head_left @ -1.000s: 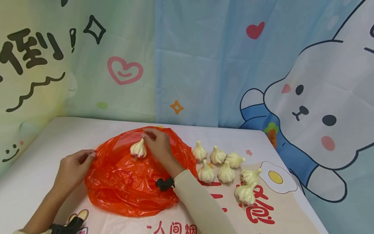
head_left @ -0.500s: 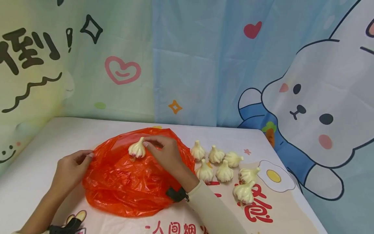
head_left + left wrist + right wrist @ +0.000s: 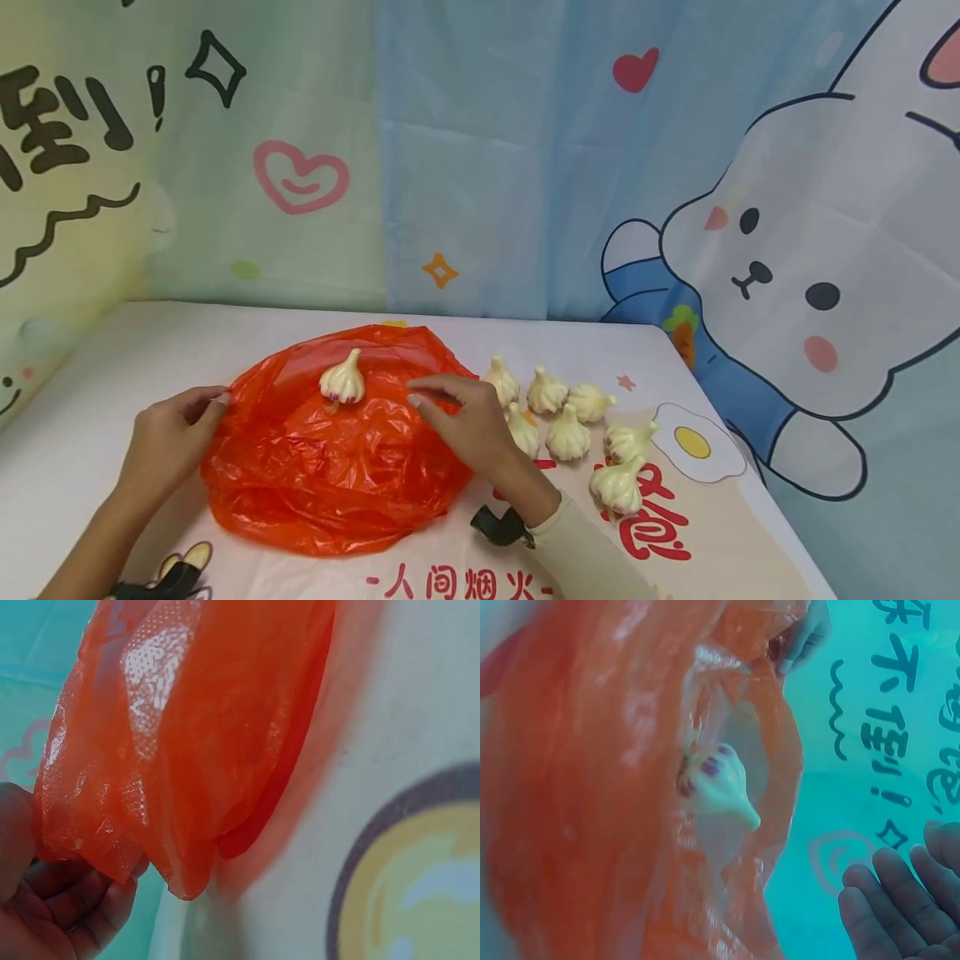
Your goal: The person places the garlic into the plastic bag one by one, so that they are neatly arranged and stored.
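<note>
An orange-red plastic bag (image 3: 337, 492) lies spread on the table. My left hand (image 3: 168, 433) pinches its left rim between thumb and fingers; in the left wrist view, too, the film (image 3: 202, 735) hangs from those fingers. One garlic bulb (image 3: 342, 381) rests at the bag's mouth, its stem up in the head view. The right wrist view shows this bulb (image 3: 718, 784) with purple patches at its root end. Over the bag's right side is my right hand (image 3: 476, 425), fingers extended, holding nothing and apart from the bulb. Whether it touches the bag cannot be told.
Several garlic bulbs (image 3: 567, 435) stand or lie on the table right of the bag, some partly behind my right hand. A printed cloth (image 3: 735, 533) with red characters and a fried egg covers the front. A cartoon curtain (image 3: 465, 167) hangs behind the table.
My right hand has let go of the stem of the bulb on the bag and drawn back to the right. That bulb stays on the bag. My left hand keeps its pinch.
</note>
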A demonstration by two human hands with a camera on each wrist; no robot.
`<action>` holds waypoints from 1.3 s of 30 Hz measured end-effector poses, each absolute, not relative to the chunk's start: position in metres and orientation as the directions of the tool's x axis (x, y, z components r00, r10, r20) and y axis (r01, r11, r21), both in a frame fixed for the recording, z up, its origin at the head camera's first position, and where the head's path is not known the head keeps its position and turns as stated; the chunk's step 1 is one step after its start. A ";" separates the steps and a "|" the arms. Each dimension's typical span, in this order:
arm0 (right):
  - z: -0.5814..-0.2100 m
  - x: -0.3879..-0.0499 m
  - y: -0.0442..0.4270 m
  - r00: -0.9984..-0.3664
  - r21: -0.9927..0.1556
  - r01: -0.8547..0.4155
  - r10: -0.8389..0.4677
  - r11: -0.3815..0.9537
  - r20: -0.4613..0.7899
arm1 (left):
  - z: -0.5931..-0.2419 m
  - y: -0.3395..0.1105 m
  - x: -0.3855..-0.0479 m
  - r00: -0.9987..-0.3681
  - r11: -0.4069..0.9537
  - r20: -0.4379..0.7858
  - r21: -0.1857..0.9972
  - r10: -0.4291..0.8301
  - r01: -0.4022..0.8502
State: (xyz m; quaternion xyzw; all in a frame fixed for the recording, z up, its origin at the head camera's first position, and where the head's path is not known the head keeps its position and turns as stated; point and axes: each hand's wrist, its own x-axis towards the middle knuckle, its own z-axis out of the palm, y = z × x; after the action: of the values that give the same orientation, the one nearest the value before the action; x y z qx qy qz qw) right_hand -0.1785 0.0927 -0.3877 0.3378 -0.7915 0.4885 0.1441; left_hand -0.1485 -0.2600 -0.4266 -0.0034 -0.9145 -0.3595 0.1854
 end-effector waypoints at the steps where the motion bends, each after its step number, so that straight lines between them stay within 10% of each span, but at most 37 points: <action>1: -0.388 -0.178 0.096 -0.731 -0.673 -0.676 -0.389 0.299 0.561 | -0.426 -0.261 -0.148 -0.931 0.742 0.342 0.656 -0.129 0.138; 20: -0.370 -0.159 0.160 -0.812 -0.709 -0.578 -0.197 0.404 0.550 | -0.427 -0.262 -0.148 -0.940 0.742 0.314 0.661 -0.135 0.114; 39: -0.414 -0.176 0.192 -0.971 -0.804 -0.235 -0.097 0.547 0.217 | -0.427 -0.261 -0.148 -0.937 0.726 0.327 0.674 -0.126 0.137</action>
State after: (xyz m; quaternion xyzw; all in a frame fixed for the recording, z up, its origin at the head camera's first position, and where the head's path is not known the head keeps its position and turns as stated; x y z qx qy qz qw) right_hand -0.1758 0.1919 -0.4142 0.0946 -0.8763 0.4666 0.0736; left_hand -0.1477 -0.2615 -0.4273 -0.0028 -0.9119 -0.3699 0.1779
